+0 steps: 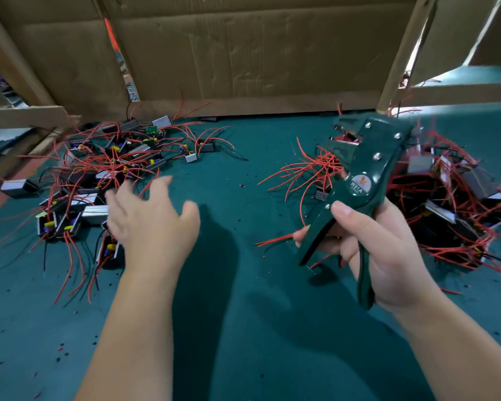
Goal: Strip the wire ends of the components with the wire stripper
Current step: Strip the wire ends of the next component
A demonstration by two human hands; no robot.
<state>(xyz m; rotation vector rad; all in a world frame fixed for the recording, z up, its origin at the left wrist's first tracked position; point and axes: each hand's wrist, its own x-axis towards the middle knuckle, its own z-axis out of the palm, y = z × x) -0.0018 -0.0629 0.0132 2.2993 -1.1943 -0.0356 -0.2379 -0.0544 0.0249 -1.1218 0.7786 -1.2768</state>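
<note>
Left hand (154, 224), fingers spread and empty, reaches toward the left pile (99, 175); right hand (382, 250) grips the wire stripper (359, 180); best pick one loose part

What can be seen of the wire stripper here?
The wire stripper is a dark green, metal-looking plier-type tool with silver rivets and a round label reading W01A at its pivot. The right hand grips it, with the thumb across one handle, the palm against the other, and the handles spread apart. It is held above the green mat, head tilted up and to the left, in front of the pile of red-wired components on the right. Its head is blurred; no wire visibly sits in it.
</note>
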